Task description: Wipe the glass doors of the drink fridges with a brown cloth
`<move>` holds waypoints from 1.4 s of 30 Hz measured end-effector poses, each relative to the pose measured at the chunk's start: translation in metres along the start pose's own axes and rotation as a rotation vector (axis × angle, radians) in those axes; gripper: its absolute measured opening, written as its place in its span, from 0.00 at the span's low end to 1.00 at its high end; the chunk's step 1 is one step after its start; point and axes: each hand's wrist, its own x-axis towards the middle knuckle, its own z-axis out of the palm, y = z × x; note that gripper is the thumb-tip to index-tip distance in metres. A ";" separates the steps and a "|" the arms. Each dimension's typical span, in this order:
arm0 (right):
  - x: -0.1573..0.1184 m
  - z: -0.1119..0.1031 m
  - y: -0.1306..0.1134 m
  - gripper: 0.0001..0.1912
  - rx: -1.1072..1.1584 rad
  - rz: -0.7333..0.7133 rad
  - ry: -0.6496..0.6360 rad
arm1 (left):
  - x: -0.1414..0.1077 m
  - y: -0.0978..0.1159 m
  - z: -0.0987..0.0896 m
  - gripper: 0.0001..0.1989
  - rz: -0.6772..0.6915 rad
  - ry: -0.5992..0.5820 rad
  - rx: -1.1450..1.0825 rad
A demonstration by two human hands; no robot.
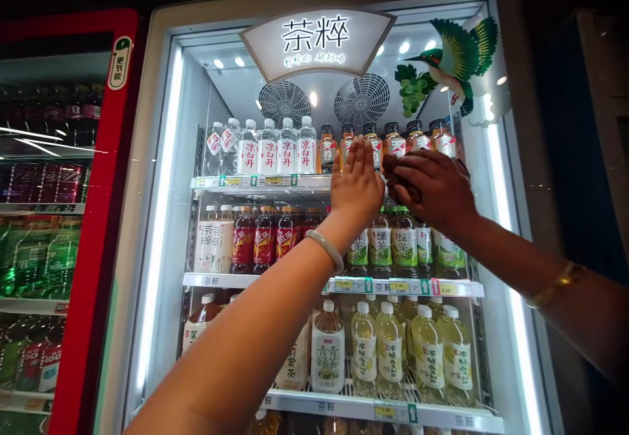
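My left hand (358,183), with a pale bangle (325,249) at its wrist, reaches up in front of the glass-fronted drinks cooler (156,61). Its fingers are stretched straight and lie side by side; whether the palm touches the glass I cannot tell. Just to its right, my right hand (435,186) has bent, bunched fingers, and a gold-coloured bracelet (557,284) circles its forearm. Dark shapes at its fingertips may be shaded fingers or something held. Behind both hands stand orange-capped-shelf neighbours: amber bottles with dark caps (394,137) above and green tea bottles (381,245) below.
Water bottles (268,150) fill the upper shelf's left side. Red-labelled bottles (264,238) stand on the middle shelf, pale yellow drinks (390,350) lower down. A lit sign (319,42) and a bird decoration (457,55) are at the top. A red-framed cooler (105,238) stands left.
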 end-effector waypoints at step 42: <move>0.123 0.083 -0.190 0.21 0.150 -0.051 0.046 | -0.043 -0.209 -0.069 0.32 0.090 0.006 -0.011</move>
